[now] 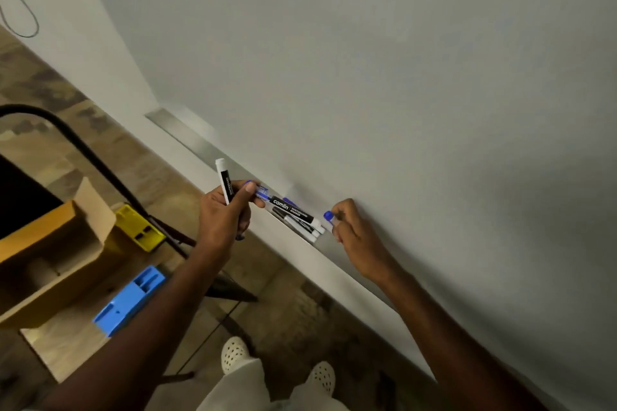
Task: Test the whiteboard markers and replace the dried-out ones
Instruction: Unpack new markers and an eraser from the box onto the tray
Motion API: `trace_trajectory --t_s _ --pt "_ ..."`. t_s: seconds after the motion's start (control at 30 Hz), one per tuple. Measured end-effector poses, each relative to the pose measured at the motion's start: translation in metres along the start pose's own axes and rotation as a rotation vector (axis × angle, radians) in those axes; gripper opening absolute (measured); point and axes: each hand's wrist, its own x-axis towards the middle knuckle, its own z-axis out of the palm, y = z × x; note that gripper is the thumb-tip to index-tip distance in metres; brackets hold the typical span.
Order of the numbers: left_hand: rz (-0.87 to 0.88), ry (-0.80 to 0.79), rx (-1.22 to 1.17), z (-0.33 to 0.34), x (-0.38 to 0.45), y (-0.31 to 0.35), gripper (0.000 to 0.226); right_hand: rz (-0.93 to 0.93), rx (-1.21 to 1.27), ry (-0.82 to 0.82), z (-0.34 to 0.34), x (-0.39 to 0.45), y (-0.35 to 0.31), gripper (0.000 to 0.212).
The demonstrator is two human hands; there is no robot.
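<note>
Left hand point(223, 220) grips a black marker point(224, 184) and a blue one point(258, 194) over the tray point(287, 243); right hand point(354, 237) pinches a blue cap point(328, 216)

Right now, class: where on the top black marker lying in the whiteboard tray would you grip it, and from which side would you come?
Pinch the top black marker across its labelled mid-barrel, coming from above and from the tray's open front edge. It lies flat along the tray on other markers, with the whiteboard close behind, so that side is likely blocked. The left hand crowds one end and the right hand the other.
</note>
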Motion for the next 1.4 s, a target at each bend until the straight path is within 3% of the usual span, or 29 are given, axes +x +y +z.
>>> trace_trajectory --t_s 0.37,0.5,0.6,0.87,1.4 --pt "-0.065 -0.14 -0.025 0.011 0.007 -0.019 0.018 0.06 -0.304 0.239 0.035 -0.036 0.099 0.018" --pt "-0.086 -0.182 -0.015 0.002 0.01 -0.026 0.028 0.13 -0.383 0.329 0.052 -0.033 0.112 0.02" --pt "-0.09 -0.208 0.027 -0.001 0.01 -0.026 0.021 0.156 -0.427 0.369 0.065 -0.032 0.118 0.02" --pt "-0.084 -0.289 0.203 -0.008 0.022 -0.033 0.014 0.217 -0.433 0.39 0.078 -0.033 0.127 0.021" --pt "-0.064 -0.397 0.311 0.005 0.04 -0.057 0.016 0.227 -0.445 0.413 0.079 -0.035 0.131 0.027"
